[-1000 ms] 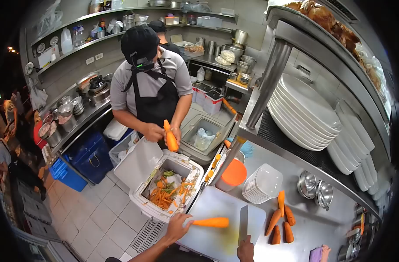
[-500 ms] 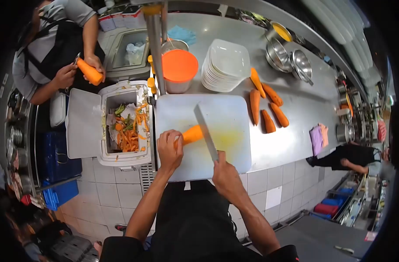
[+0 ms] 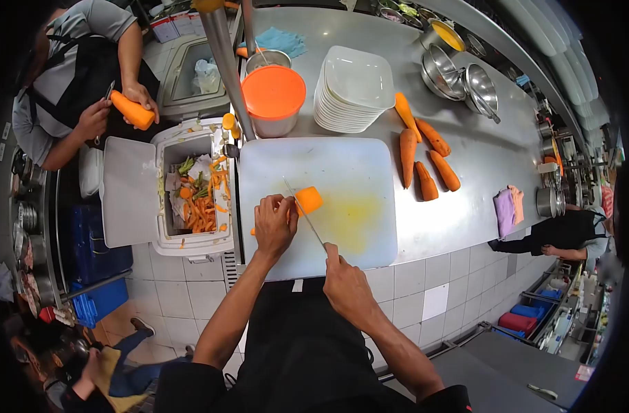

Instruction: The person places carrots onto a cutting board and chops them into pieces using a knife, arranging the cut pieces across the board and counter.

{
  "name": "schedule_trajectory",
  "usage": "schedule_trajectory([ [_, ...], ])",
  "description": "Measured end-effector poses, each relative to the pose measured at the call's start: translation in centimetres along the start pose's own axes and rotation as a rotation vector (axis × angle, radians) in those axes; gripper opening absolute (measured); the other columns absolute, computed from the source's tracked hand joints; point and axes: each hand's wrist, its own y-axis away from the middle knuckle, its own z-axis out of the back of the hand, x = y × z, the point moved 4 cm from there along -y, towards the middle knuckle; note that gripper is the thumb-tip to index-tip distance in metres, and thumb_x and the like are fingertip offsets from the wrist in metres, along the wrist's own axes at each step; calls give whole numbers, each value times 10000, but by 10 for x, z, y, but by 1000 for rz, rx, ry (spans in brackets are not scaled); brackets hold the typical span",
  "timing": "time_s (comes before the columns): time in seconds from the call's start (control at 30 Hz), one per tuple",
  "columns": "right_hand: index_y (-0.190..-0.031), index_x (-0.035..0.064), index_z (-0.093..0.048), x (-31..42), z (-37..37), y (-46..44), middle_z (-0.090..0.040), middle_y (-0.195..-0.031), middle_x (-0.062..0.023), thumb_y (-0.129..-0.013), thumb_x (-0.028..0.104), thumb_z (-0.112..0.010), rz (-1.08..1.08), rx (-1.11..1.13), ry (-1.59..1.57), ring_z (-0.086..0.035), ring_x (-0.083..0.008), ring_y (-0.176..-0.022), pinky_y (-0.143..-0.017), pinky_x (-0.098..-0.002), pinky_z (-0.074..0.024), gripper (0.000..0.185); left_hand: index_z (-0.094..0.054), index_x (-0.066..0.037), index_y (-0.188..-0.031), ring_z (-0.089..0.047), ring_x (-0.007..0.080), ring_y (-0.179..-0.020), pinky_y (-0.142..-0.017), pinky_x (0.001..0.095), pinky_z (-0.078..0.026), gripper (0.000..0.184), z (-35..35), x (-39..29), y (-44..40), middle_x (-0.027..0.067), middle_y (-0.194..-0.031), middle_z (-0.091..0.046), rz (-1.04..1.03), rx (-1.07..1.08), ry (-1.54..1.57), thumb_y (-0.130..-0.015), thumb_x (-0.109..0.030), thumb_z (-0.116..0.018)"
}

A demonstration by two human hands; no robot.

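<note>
On the white cutting board (image 3: 369, 162), my left hand (image 3: 274, 224) is closed around a peeled carrot, mostly hidden under my fingers. My right hand (image 3: 349, 286) grips the handle of a kitchen knife (image 3: 311, 221). Its blade stands across the carrot, right beside my left fingertips. A thick carrot piece (image 3: 310, 199) lies on the far side of the blade; whether it is fully cut off I cannot tell. A bit of orange also shows at the left edge of my left hand. Yellow stains mark the board's middle.
Several unpeeled carrots (image 3: 408, 155) lie right of the board. Beyond it stand stacked white plates (image 3: 359, 79) and an orange-lidded tub (image 3: 273, 93). An open bin (image 3: 159, 234) with peelings is at left. A co-worker's hands (image 3: 139, 96) hold a carrot and peeler.
The knife has come down and left onto the carrot, near my left fingers. My left hand has shifted slightly right along the carrot. The whole view has shifted a little.
</note>
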Motion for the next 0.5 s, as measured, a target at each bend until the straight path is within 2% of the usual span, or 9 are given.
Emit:
schedule_trajectory([
  [0.03, -1244, -30, -385, -1, 0, 0, -632, -907, -335, -997, 43, -446, -2, 3, 8, -598, -531, -751, -664, -597, -471, 265, -633, -121, -1022, -552, 238, -836, -719, 393, -392, 178, -1, 0, 1, 59, -933, -576, -7, 0, -31, -857, -118, -701],
  [0.17, -1257, -37, -380, -2, 7, 0, -630, -916, -338, -998, 37, -439, 8, 28, -12, -599, -531, -759, -663, -602, -470, 276, -645, -138, -1047, -549, 234, -828, -706, 387, -385, 209, -2, 0, 3, 56, -924, -569, 18, 14, -41, -849, -119, -707],
  [0.37, -1284, -51, -366, 2, 14, -2, -624, -927, -345, -959, 9, -458, 39, 19, 4, -598, -538, -754, -661, -607, -469, 343, -665, -160, -1048, -543, 229, -828, -675, 380, -367, 219, -4, 2, 1, 38, -897, -551, 30, 10, -77, -833, -145, -703],
  [0.47, -1285, -51, -362, -2, 13, -3, -623, -929, -348, -931, -3, -475, -28, 100, 24, -597, -541, -742, -661, -608, -471, 375, -667, -163, -1055, -542, 226, -827, -676, 379, -365, 226, -3, 1, 1, 38, -895, -549, 42, 24, -68, -832, -148, -703],
  [0.5, -1274, -53, -363, -2, 13, -4, -618, -907, -323, -893, -16, -496, -6, 95, 37, -612, -520, -708, -635, -589, -495, 405, -667, -163, -1055, -542, 226, -827, -676, 379, -365, 226, -2, 0, 0, 38, -895, -549, 53, 27, -66, -832, -148, -703],
])
